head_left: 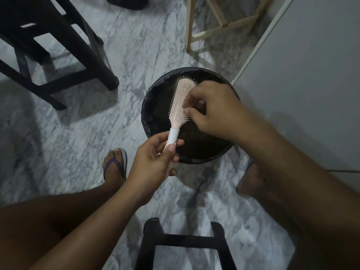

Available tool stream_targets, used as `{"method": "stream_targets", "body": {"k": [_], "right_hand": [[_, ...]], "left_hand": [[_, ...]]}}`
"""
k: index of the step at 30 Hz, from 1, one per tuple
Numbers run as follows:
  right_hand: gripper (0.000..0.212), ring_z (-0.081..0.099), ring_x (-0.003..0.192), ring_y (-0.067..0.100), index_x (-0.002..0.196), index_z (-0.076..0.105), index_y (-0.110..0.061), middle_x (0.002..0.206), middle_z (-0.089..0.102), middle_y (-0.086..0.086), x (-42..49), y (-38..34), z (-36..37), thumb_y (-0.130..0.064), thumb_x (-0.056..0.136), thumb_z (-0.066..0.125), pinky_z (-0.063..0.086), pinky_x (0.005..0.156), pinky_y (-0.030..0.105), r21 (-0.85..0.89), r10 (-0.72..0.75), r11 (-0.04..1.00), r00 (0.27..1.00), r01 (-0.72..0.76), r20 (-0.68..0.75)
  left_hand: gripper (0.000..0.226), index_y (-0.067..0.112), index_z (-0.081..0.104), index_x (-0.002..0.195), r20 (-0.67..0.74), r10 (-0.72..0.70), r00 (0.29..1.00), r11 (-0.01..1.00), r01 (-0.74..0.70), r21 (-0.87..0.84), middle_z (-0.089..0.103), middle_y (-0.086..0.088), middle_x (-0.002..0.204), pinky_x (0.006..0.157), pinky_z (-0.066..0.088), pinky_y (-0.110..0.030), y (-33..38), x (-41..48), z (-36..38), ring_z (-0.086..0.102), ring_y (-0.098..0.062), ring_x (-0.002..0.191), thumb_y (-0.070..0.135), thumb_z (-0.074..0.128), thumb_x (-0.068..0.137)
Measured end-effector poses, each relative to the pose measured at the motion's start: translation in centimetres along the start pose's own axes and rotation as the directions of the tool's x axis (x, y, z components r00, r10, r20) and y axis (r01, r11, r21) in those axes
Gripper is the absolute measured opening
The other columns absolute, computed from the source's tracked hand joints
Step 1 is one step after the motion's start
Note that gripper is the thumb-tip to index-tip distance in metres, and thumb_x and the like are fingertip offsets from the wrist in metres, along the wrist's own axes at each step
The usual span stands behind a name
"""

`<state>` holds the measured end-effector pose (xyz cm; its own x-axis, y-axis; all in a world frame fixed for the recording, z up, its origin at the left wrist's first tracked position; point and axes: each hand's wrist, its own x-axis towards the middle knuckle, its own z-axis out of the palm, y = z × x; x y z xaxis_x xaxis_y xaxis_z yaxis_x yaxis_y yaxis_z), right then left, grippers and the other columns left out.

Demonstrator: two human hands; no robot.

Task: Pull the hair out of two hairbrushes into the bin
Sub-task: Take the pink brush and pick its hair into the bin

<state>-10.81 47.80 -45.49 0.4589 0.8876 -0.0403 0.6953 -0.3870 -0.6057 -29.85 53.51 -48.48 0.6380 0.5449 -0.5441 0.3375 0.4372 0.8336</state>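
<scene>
Head view: the left hand [153, 162] grips the white-banded handle of a pink plastic hairbrush [180, 100] above the round black bin [149, 114] on the marbled floor [78, 133]; the right hand [214, 110] pinches its bristles.

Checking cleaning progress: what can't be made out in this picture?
Head view:
- Hair on the pink plastic hairbrush, or pinched by the right hand at its bristles: too fine, too dim.
- Its handle end: wrapped in the left hand.
- Round black lined bin contents: dark, partly behind the right hand.
</scene>
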Motion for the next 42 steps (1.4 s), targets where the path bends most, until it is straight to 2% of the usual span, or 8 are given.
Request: {"method": "stream_targets", "body": {"k": [9, 16, 22, 26, 31, 35, 39, 42], "right_hand": [[0.019, 0.055, 0.086, 0.010, 0.100, 0.069, -0.029, 0.099, 0.051, -0.010, -0.3, -0.3, 0.5, -0.042, 0.087, 0.068, 0.049, 0.072, 0.033, -0.154, 0.027, 0.988, 1.000, -0.028, -0.009], [0.009, 0.062, 0.065, 0.002, 0.085, 0.074, -0.013, 0.075, 0.068, -0.008, 0.4, 0.0, 0.2, -0.021, 0.088, 0.071, 0.049, 0.063, 0.011, 0.278, 0.176, 0.949, 0.982, -0.150, -0.071], [0.012, 0.066, 0.065, 0.006, 0.089, 0.062, -0.017, 0.079, 0.063, -0.002, 1.2, -0.5, -2.4, -0.019, 0.099, 0.057, 0.048, 0.042, 0.021, 0.821, 0.486, 0.509, 0.874, -0.260, -0.024], [0.009, 0.063, 0.066, 0.005, 0.089, 0.064, -0.015, 0.076, 0.062, -0.003, 2.1, 1.4, -4.3, -0.019, 0.097, 0.060, 0.055, 0.054, 0.026, 0.590, 0.378, 0.795, 0.876, -0.142, -0.299], [0.060, 0.056, 0.115, 0.003, 0.133, 0.053, -0.032, 0.129, 0.060, -0.007, 1.9, 0.7, -1.8, -0.055, 0.081, 0.071, 0.046, 0.096, 0.023, 0.286, 0.235, 0.929, 0.971, -0.235, 0.036], [0.028, 0.068, 0.080, 0.007, 0.093, 0.074, -0.023, 0.089, 0.074, -0.002, 2.5, 0.3, -1.2, -0.046, 0.078, 0.077, 0.053, 0.074, 0.028, 0.210, 0.265, 0.939, 0.962, -0.273, 0.068], [0.018, 0.066, 0.067, 0.014, 0.084, 0.077, -0.008, 0.079, 0.075, 0.009, 2.9, 0.3, -1.9, -0.026, 0.087, 0.074, 0.052, 0.062, 0.021, 0.521, 0.336, 0.791, 0.939, -0.320, 0.066], [0.016, 0.072, 0.076, 0.027, 0.093, 0.070, 0.007, 0.082, 0.073, 0.016, 3.1, 0.1, -2.7, -0.008, 0.088, 0.071, 0.060, 0.075, 0.031, 0.806, 0.391, 0.474, 0.905, -0.356, 0.170]], "left_hand": [[0.029, 0.017, 0.060, 0.126, -0.025, 0.066, 0.997, 0.992, -0.063, 0.110, 0.074, 0.001, 0.110, 0.053, 0.047, -0.026, 0.2, -0.1, -0.5, 0.060, -0.006, 0.066, 0.008, 0.055, 0.100], [0.027, 0.012, 0.059, 0.125, 0.032, 0.056, 0.998, 0.998, -0.056, -0.006, 0.075, -0.003, 0.110, 0.047, 0.043, -0.019, 1.2, -0.3, 0.0, 0.056, -0.008, 0.063, 0.005, 0.053, 0.100], [0.026, 0.011, 0.060, 0.124, 0.027, 0.068, 0.997, 0.998, -0.068, -0.020, 0.075, -0.002, 0.109, 0.048, 0.045, -0.022, 1.3, -0.3, -0.2, 0.056, -0.007, 0.063, 0.004, 0.053, 0.099], [0.027, 0.012, 0.061, 0.124, 0.051, 0.053, 0.997, 0.998, -0.055, 0.039, 0.075, -0.003, 0.108, 0.046, 0.043, -0.017, 0.8, -0.6, -0.3, 0.057, -0.006, 0.063, 0.005, 0.055, 0.099], [0.030, 0.018, 0.061, 0.124, 0.102, 0.048, 0.994, 0.995, -0.057, 0.086, 0.075, -0.003, 0.109, 0.053, 0.046, -0.026, 0.5, -0.6, -0.2, 0.056, -0.011, 0.066, 0.004, 0.056, 0.098], [0.031, 0.018, 0.060, 0.125, 0.138, 0.042, 0.990, 0.994, -0.056, 0.097, 0.074, -0.004, 0.109, 0.055, 0.045, -0.030, 0.1, -0.9, 0.0, 0.055, -0.012, 0.067, 0.004, 0.055, 0.098], [0.032, 0.016, 0.060, 0.127, 0.167, 0.040, 0.985, 0.997, -0.050, 0.056, 0.074, -0.005, 0.110, 0.055, 0.045, -0.027, 0.4, -1.0, 0.1, 0.056, -0.010, 0.066, 0.004, 0.054, 0.098], [0.032, 0.014, 0.060, 0.127, 0.181, 0.067, 0.981, 0.997, -0.073, 0.029, 0.074, -0.006, 0.110, 0.052, 0.045, -0.023, 0.8, -0.9, 0.1, 0.056, -0.008, 0.065, 0.004, 0.055, 0.097]]}}
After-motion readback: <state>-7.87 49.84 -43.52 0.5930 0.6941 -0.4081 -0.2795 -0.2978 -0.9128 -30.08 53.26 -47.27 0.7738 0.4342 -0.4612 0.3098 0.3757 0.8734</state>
